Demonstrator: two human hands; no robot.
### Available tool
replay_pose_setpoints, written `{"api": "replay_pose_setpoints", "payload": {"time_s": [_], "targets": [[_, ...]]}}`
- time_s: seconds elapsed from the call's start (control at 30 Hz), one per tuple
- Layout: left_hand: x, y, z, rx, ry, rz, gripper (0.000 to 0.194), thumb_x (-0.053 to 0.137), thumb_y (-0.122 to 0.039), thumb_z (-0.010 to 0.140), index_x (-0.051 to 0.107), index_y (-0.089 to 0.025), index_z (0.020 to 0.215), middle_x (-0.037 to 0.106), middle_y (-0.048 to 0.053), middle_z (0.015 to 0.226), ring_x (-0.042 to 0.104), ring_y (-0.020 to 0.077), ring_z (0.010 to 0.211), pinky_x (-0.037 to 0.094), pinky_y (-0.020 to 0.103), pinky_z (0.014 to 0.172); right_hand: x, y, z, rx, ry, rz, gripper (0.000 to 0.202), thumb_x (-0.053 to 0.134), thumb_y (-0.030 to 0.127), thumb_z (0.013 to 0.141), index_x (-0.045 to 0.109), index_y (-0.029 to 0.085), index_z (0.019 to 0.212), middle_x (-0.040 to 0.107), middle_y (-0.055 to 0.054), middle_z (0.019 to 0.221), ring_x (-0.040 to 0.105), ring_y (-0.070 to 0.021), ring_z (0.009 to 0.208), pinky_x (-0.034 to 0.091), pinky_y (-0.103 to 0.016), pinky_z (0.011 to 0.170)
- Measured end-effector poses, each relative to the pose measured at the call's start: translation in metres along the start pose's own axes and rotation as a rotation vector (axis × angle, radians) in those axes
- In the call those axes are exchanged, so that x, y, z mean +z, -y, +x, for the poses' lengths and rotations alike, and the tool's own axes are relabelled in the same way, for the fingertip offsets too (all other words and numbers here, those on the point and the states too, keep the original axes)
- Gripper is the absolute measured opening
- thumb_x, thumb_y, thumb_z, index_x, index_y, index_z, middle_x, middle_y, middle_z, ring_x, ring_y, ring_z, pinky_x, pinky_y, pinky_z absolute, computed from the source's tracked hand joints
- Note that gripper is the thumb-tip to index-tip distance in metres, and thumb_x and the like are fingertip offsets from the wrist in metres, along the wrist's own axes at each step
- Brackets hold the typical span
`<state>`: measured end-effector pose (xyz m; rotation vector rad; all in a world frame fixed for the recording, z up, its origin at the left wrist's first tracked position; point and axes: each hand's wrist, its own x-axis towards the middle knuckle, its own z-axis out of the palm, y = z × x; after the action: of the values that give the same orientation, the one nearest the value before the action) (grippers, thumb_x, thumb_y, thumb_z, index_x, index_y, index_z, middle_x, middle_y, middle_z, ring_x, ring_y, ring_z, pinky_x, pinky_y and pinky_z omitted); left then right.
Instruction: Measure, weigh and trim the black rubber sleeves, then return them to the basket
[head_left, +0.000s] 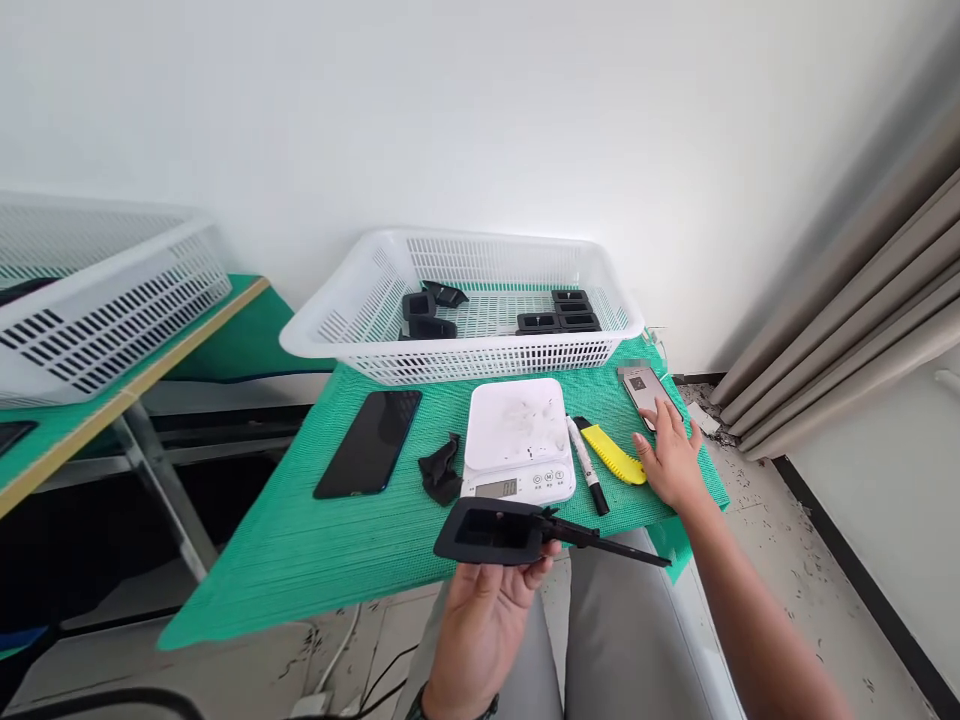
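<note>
My left hand is closed around a black moulded plastic part, which has a rectangular opening and a long thin stem pointing right. It is held up in front of the table's near edge. On the right, my right hand has its fingers spread over a phone with a lit screen, the fingertips at its lower part. Close by that hand lies a yellow-handled cutter. A white marker with a black cap rests between the cutter and a white digital scale.
Behind the scale stands a white plastic basket with several black parts inside. A dark phone and a crumpled black piece lie left of the scale on the green mesh cover. Another basket stands at far left.
</note>
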<state>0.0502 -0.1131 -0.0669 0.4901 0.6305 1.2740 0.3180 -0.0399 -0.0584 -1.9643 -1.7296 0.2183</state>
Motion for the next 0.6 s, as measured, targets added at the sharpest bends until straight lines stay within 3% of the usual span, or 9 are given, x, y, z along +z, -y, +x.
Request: {"api": "replay_pose_setpoints", "payload": {"time_s": [0.1,0.23,0.43,0.6], "targets": [[-0.004,0.001,-0.003,-0.016,0.005,0.005,0.028,0.086,-0.050,0.080,0.083,-0.031,0.101,0.084,0.005,0.103,0.081,0.0257,0.088,0.067,0.035,0.078,0.007,-0.002,0.000,0.109,-0.056,-0.021,0.068,0.031,0.049,0.105,0.027,0.012,0.162,0.053,-0.020,0.157,0.023,-0.0387,0.160,0.010,-0.073,0.122],[-0.005,0.005,-0.003,-0.023,0.006,-0.004,0.029,0.086,-0.050,0.080,0.083,-0.032,0.103,0.084,0.005,0.104,0.081,0.0253,0.087,0.067,0.035,0.077,0.010,-0.006,-0.004,0.214,-0.245,0.053,0.070,0.030,0.053,0.104,0.032,0.012,0.161,0.047,-0.022,0.161,0.023,-0.0411,0.159,0.015,-0.071,0.122],[-0.003,0.006,-0.005,-0.035,0.057,0.001,0.032,0.087,-0.050,0.079,0.082,-0.033,0.105,0.084,0.005,0.104,0.081,0.0261,0.088,0.067,0.036,0.078,0.007,-0.015,-0.018,0.194,-0.477,0.380,0.060,0.041,0.055,0.100,0.050,0.017,0.146,0.060,-0.020,0.147,0.047,-0.0359,0.144,0.031,-0.062,0.119],[-0.004,0.006,-0.014,-0.033,0.052,0.003,0.030,0.087,-0.051,0.078,0.083,-0.032,0.101,0.085,0.005,0.100,0.082,0.0253,0.085,0.067,0.034,0.075,0.000,0.000,-0.062,0.205,-0.475,0.647,0.042,0.050,0.051,0.100,0.064,0.020,0.125,0.069,-0.017,0.132,0.061,-0.0325,0.127,0.047,-0.053,0.107]]}}
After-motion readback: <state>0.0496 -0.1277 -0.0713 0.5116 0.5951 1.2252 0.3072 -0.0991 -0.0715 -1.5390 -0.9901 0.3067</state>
